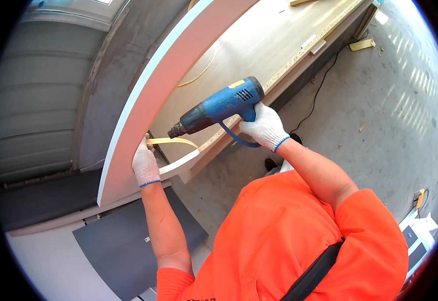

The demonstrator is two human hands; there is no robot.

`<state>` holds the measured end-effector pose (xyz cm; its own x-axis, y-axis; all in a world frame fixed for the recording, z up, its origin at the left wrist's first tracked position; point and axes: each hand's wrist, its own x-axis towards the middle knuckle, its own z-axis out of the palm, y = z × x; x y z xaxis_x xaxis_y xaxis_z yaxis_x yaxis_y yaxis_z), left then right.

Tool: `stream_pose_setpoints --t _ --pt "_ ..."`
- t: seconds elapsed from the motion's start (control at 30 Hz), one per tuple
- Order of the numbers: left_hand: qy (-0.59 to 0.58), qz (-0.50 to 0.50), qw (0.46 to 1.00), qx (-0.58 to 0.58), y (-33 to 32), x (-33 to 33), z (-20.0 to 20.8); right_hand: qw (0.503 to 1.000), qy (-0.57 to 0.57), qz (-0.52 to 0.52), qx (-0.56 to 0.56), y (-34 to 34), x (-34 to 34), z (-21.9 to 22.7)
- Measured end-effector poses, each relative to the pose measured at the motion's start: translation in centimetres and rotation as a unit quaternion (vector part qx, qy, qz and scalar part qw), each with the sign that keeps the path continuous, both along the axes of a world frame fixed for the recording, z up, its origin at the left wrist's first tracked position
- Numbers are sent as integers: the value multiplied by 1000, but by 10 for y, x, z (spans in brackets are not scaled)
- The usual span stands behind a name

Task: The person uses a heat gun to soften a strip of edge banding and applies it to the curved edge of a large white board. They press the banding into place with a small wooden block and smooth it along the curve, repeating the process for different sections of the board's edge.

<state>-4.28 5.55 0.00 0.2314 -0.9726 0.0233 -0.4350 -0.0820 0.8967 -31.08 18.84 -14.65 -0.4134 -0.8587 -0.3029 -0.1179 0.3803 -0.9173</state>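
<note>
My right hand (266,126), in a white knit glove with a blue cuff, grips the handle of a blue heat gun (227,104). Its dark nozzle points left and slightly down, just above a thin pale-yellow edging strip (176,141). That strip bows out from the fingers of my gloved left hand (145,163) toward the white end of a large curved panel (146,83). My left hand is closed at the panel's inner edge with the strip at its fingertips; some fingers are hidden. A blue cord bends below the gun's handle.
Behind the gun lies a wood-grain board (249,45) with a raw chipboard edge. A dark cable (324,75) runs along the concrete floor (374,115), near a yellow piece (362,45). A dark grey sheet (138,241) lies below my left hand. A white-and-blue object (419,238) stands at right.
</note>
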Motion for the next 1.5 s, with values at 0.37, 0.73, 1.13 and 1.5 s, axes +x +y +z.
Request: stream_pose_setpoints --t 0.37,0.73,1.13,1.5 --pt "-321 -127 933 -101 -12 14 -7 996 89 4 -22 -1 -8 24" --pt "-518 -205 829 -50 -16 -36 29 998 63 -5 4 11 -7 -3" --pt "-513 -148 841 -84 -10 -34 28 1000 -1 10 25 5 -13 6" --pt "-475 -102 845 -224 -44 59 -30 999 -47 17 19 5 -4 -11"
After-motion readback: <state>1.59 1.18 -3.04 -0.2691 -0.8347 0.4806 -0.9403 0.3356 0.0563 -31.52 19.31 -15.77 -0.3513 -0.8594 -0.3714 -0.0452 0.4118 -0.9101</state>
